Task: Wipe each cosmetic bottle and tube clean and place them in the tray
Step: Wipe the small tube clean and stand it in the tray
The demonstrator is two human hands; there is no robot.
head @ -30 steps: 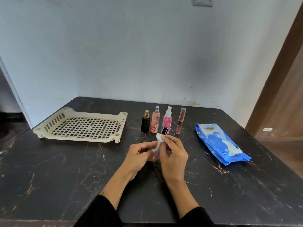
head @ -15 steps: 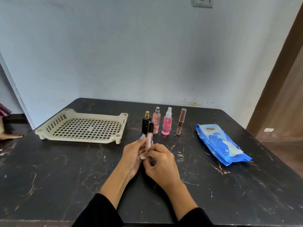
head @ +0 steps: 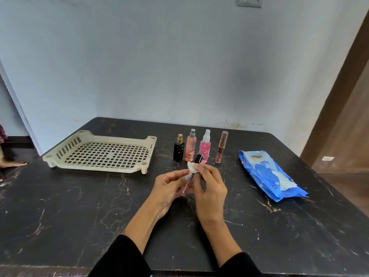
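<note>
My left hand [head: 169, 188] holds a slim pink tube with a black cap [head: 189, 181] upright over the middle of the table. My right hand [head: 209, 186] pinches a small white wipe [head: 191, 168] against the tube just below its cap. Behind my hands stand a black bottle with a gold cap [head: 178, 150], a peach spray bottle [head: 191, 145], a pink spray bottle [head: 205, 146] and a brown tube [head: 221, 147] in a row. The cream slotted tray [head: 79, 148] sits at the back left with nothing in it.
A blue pack of wet wipes [head: 267, 172] lies on the right side of the black marble table [head: 79, 206], a white sheet poking out of it. The wall stands right behind the table. A person's foot [head: 12, 163] shows on the floor at far left.
My right hand has slid the wipe up the tube from its lower part to just below the cap. The tube's cap now shows above the wipe.
</note>
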